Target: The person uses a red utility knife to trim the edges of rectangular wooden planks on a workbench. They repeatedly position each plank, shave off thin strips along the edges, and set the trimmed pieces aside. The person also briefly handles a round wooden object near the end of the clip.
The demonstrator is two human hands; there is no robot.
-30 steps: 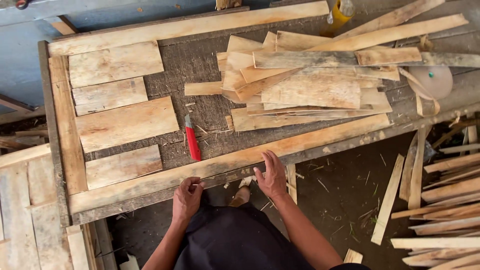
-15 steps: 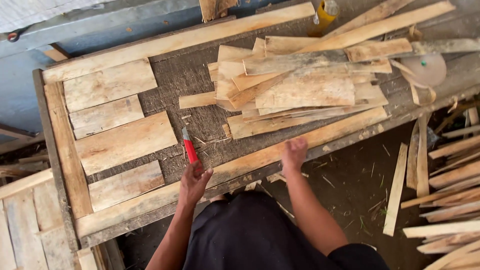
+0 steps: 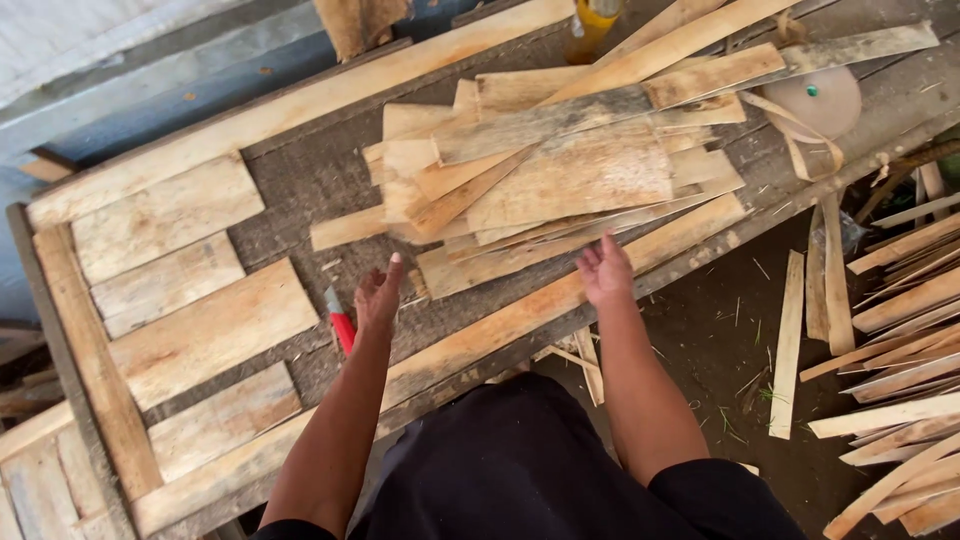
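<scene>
A grey, weathered workbench [image 3: 300, 190] fills most of the head view, framed by long pale planks [image 3: 300, 100] along its far and near edges. A loose heap of thin wooden slats [image 3: 570, 170] lies on its right half. Four short boards [image 3: 210, 325] lie flat side by side at the left. More slats [image 3: 900, 300] are scattered on the dirt floor at the right. The left hand [image 3: 378, 297] hovers above the bench surface, fingers loosely spread, empty, near the heap's left edge. The right hand [image 3: 604, 272] is open with fingers together, empty, at the heap's near edge; contact cannot be confirmed. A red-handled tool [image 3: 341, 327] lies just beside the left wrist.
</scene>
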